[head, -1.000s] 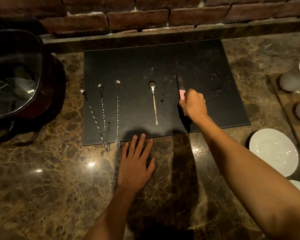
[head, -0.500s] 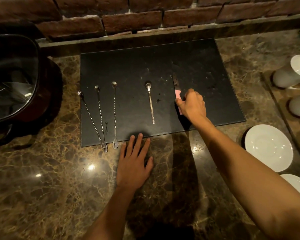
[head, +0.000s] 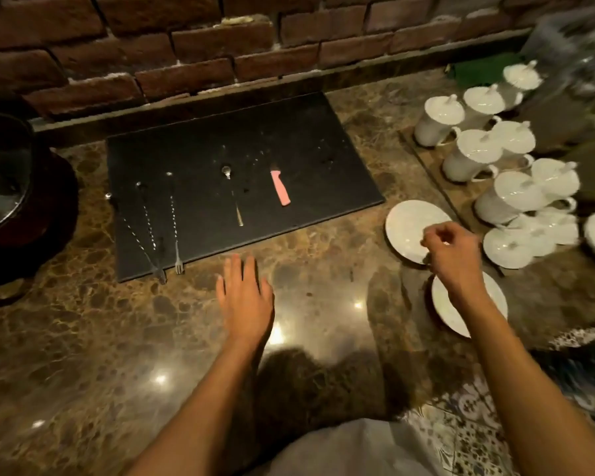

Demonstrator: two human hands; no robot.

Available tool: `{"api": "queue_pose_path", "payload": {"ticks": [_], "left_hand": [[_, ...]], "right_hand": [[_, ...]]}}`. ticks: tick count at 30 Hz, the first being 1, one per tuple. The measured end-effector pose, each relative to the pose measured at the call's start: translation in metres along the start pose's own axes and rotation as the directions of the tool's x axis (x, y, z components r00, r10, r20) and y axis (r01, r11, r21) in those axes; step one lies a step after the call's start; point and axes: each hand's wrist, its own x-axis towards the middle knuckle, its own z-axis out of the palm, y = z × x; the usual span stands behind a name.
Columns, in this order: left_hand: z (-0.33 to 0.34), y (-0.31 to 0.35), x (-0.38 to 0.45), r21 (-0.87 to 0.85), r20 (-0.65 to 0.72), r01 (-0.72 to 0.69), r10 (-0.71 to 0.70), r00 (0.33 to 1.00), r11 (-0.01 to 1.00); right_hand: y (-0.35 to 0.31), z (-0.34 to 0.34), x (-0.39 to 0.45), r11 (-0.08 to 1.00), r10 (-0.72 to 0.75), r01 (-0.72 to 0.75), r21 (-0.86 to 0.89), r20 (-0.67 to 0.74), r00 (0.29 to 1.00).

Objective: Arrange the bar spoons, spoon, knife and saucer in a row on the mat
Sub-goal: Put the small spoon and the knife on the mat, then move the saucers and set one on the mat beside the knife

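A black mat [head: 289, 139] lies on the marble counter against the brick wall. On its left part lie three twisted bar spoons [head: 148, 228], side by side. To their right lies a small spoon [head: 233, 197], then a knife [head: 280, 187] with a pink handle; its dark blade is hard to see. A white saucer [head: 407, 223] sits on the counter right of the mat. My right hand [head: 455, 255] hovers over that saucer's near edge, fingers curled and holding nothing. My left hand [head: 244, 297] rests flat on the counter below the mat.
A second white saucer [head: 447, 309] sits partly under my right wrist. Several lidded white cups [head: 474, 151] stand on a tray at the right, with more saucers [head: 510, 247] beside them. A dark pot with a glass lid [head: 4, 187] stands at the left.
My right hand has let go of the knife, which now lies on the mat, and has moved right to the saucer. The view has swung to the right.
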Motion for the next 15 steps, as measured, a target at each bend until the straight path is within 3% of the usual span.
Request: {"api": "queue_pose_path", "payload": {"ticks": [5, 10, 15], "left_hand": [[0.038, 0.075, -0.053, -0.352, 0.034, 0.135, -0.131, 0.991, 0.926], [0.092, 0.154, -0.081, -0.524, 0.161, 0.339, -0.299, 0.940, 0.781], [0.132, 0.224, -0.098, -0.597, 0.347, 0.474, -0.324, 0.880, 0.647]], "right_hand": [[0.068, -0.079, 0.021, 0.996, 0.052, -0.049, -0.071, 0.037, 0.998], [0.116, -0.112, 0.050, 0.982, 0.061, -0.029, -0.186, 0.169, 0.984], [0.147, -0.127, 0.058, 0.983, 0.058, -0.011, -0.182, 0.255, 0.965]]}}
